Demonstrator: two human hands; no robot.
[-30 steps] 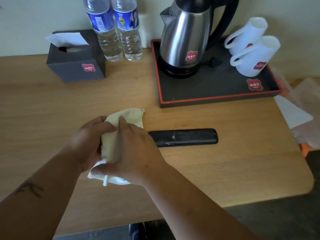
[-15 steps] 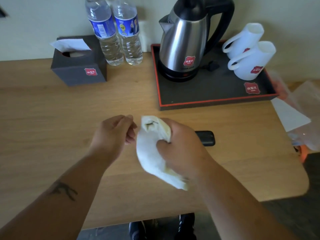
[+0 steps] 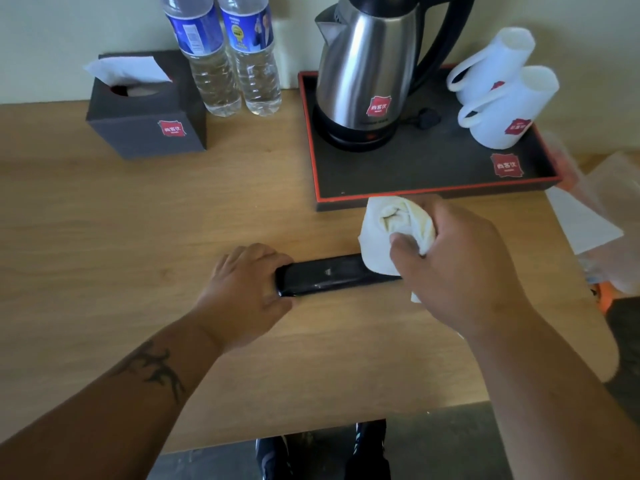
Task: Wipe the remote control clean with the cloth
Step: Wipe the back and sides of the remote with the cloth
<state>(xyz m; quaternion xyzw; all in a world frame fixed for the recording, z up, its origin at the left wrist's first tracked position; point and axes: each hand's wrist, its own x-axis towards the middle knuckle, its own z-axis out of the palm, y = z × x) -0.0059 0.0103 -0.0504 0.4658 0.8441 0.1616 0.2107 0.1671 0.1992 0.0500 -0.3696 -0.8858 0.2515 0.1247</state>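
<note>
A black remote control (image 3: pixel 329 274) lies flat on the wooden table (image 3: pixel 104 237), lengthwise left to right. My left hand (image 3: pixel 242 289) grips its left end, fingers on the far side and thumb on the near side. My right hand (image 3: pixel 460 265) is closed around a bunched cream cloth (image 3: pixel 394 230). The cloth rests on the remote's right end and hides that end.
A black tray with a red rim (image 3: pixel 408 197) stands just behind the cloth, holding a steel kettle (image 3: pixel 367 71) and two white cups (image 3: pixel 502 95). Two water bottles (image 3: pixel 228 57) and a dark tissue box (image 3: pixel 145 116) stand at the back left. Papers (image 3: pixel 581 220) lie at the right edge.
My right hand carried the cloth rightwards onto the remote's right end. My left hand let go of the cloth and took hold of the remote's left end.
</note>
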